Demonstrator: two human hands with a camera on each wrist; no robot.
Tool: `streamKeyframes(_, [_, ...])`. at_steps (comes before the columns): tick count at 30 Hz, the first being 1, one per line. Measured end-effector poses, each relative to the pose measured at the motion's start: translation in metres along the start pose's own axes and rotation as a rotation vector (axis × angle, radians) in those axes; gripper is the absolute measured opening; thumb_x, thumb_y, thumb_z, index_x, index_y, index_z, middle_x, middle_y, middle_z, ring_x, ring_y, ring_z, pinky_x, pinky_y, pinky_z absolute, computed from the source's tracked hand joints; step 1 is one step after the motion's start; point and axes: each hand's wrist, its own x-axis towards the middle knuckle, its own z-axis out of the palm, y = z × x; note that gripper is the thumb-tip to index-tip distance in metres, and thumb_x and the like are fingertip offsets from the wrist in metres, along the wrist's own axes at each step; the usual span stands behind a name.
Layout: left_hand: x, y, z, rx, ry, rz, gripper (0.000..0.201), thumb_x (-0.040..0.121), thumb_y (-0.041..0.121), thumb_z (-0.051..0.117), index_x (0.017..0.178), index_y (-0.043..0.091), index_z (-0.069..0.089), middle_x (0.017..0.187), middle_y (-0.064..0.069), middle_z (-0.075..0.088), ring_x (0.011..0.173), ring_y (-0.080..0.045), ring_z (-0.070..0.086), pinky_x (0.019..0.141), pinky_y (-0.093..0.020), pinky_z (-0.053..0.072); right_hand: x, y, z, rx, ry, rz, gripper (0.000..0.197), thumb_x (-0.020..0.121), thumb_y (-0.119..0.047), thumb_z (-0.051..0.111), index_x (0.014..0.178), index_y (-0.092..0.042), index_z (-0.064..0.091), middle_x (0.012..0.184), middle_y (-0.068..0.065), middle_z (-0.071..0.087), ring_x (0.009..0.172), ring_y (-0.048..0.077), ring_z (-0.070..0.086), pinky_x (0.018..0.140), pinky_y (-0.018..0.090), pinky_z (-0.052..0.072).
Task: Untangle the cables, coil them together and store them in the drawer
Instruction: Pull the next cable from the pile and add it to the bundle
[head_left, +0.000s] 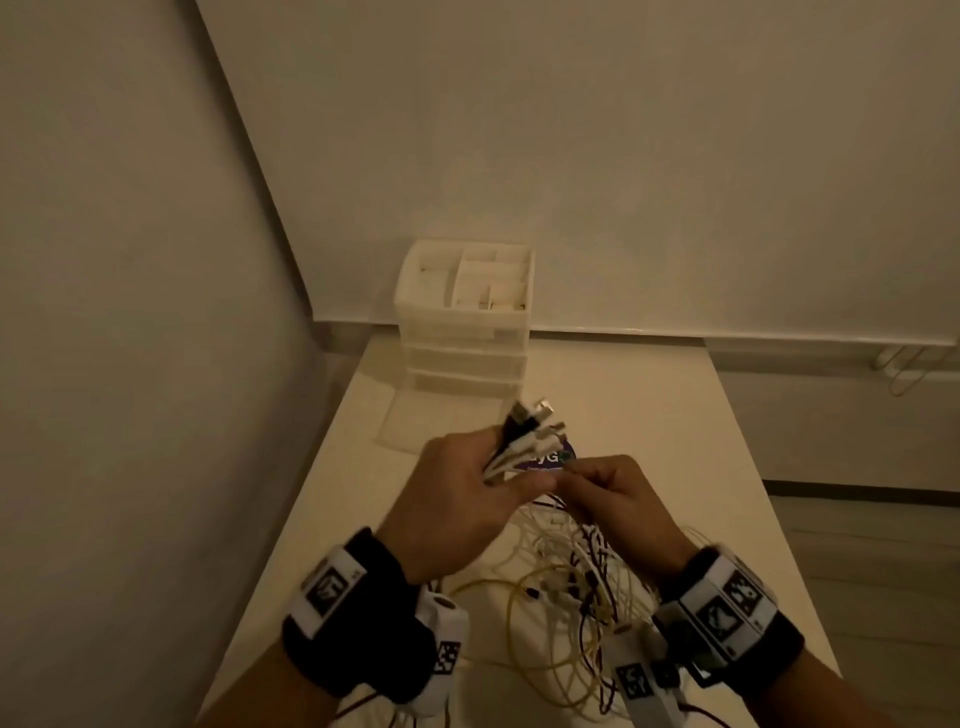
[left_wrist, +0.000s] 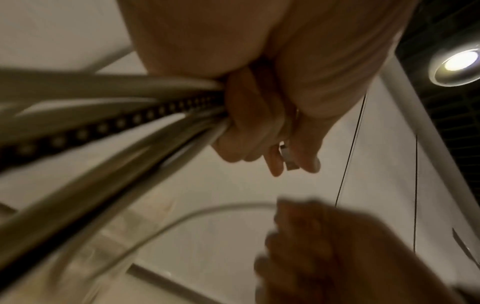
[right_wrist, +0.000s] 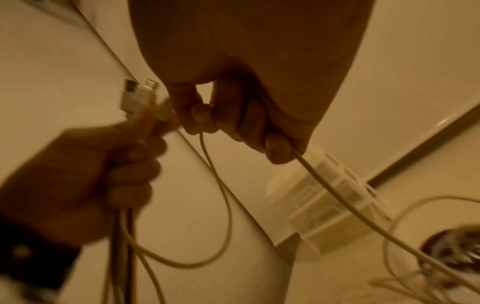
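Note:
My left hand (head_left: 467, 488) grips a bundle of cable ends (head_left: 530, 436), white and black USB plugs fanning up and right above the table. In the left wrist view its curled fingers (left_wrist: 249, 127) clamp several cables (left_wrist: 130, 123). My right hand (head_left: 608, 493) sits just right of it and pinches one white cable (right_wrist: 324, 181) between curled fingers (right_wrist: 249, 123). Below both hands a tangle of white, yellow and dark cables (head_left: 566, 587) lies on the table. The white drawer unit (head_left: 465, 317) stands at the table's far end, its drawers closed.
The cream table (head_left: 701, 467) runs along a wall on the left. A flat translucent sheet (head_left: 410, 421) lies before the drawer unit. A dark round sticker (head_left: 563, 454) shows behind the plugs. White wall cables (head_left: 904, 364) hang at the far right.

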Motion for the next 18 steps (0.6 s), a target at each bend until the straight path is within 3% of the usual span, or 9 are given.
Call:
streamKeyframes(2, [0.003,-0.005,0.015,-0.023,-0.028,-0.013,0.029,0.085,0.027,0.072,0.114,0.023,0.071,0.104,0.013,0.073,0.099,-0.002,0.067,0.088,-0.033,0.055,0.002,-0.012,-0.004,0.099,-0.021,-0.003,0.045,0.075,-0.021,0.063,0.051,0.007,0.037,0.049,0.003,0.028,0.050,0.017,0.022,0.052,0.032,0.019])
streamKeyframes(4, [0.007,-0.008,0.021,-0.029,-0.040,-0.016,0.031,0.084,0.037,0.067,0.114,0.026,0.071,0.104,0.012,0.074,0.099,-0.004,0.067,0.088,-0.038,0.055,0.002,-0.015,-0.011,0.198,-0.029,0.017,0.041,0.074,-0.015,0.061,0.051,0.009,0.037,0.048,0.001,0.027,0.049,0.016,0.020,0.052,0.033,0.017])
streamKeyframes(6, [0.011,-0.007,0.024,0.008,-0.040,0.014,0.030,0.084,0.043,0.065,0.110,0.030,0.071,0.101,0.014,0.074,0.097,-0.003,0.067,0.086,-0.036,0.055,0.001,-0.013,-0.015,0.245,-0.069,0.020,0.042,0.080,-0.013,0.058,0.060,0.020,0.043,0.049,-0.002,0.028,0.048,0.013,0.021,0.051,0.029,0.019])
streamKeyframes(8, [0.014,-0.005,0.025,0.027,0.004,0.064,0.022,0.085,0.039,0.067,0.106,0.032,0.072,0.097,0.018,0.073,0.094,0.001,0.067,0.082,-0.025,0.054,-0.001,-0.011,-0.016,0.280,-0.092,0.006,0.050,0.085,-0.021,0.059,0.072,0.026,0.046,0.052,-0.003,0.032,0.050,0.012,0.024,0.051,0.026,0.021])
streamKeyframes(11, [0.024,-0.002,0.015,0.030,0.179,0.103,0.018,0.086,0.025,0.070,0.093,0.042,0.068,0.086,0.027,0.069,0.084,0.009,0.065,0.074,-0.011,0.047,-0.004,-0.001,-0.016,0.323,-0.095,0.007,0.038,0.091,-0.025,0.055,0.072,0.009,0.052,0.057,0.001,0.040,0.051,0.013,0.030,0.053,0.027,0.024])
streamKeyframes(13, [0.029,0.004,0.000,0.012,0.329,0.103,0.011,0.086,0.028,0.067,0.082,0.039,0.064,0.067,0.026,0.066,0.065,0.012,0.060,0.061,-0.007,0.043,-0.006,0.012,-0.015,0.229,-0.070,0.014,0.029,0.093,-0.024,0.051,0.075,-0.003,0.061,0.060,0.005,0.041,0.053,0.015,0.035,0.054,0.025,0.030])
streamKeyframes(15, [0.032,0.009,-0.020,-0.003,0.477,0.103,0.021,0.088,0.029,0.065,0.068,0.031,0.060,0.050,0.023,0.058,0.046,0.010,0.048,0.048,-0.011,0.038,-0.010,0.030,-0.016,0.112,-0.041,0.035,0.029,0.093,-0.027,0.052,0.075,-0.007,0.063,0.061,0.006,0.043,0.056,0.017,0.039,0.055,0.026,0.034])
streamKeyframes(18, [0.031,0.009,-0.055,-0.060,0.659,0.165,0.028,0.089,0.037,0.066,0.063,0.029,0.060,0.048,0.016,0.053,0.047,-0.004,0.043,0.050,-0.028,0.038,-0.014,0.054,-0.018,0.008,0.024,0.083,0.034,0.095,-0.030,0.052,0.072,-0.009,0.064,0.059,-0.001,0.047,0.057,0.015,0.043,0.058,0.031,0.037])
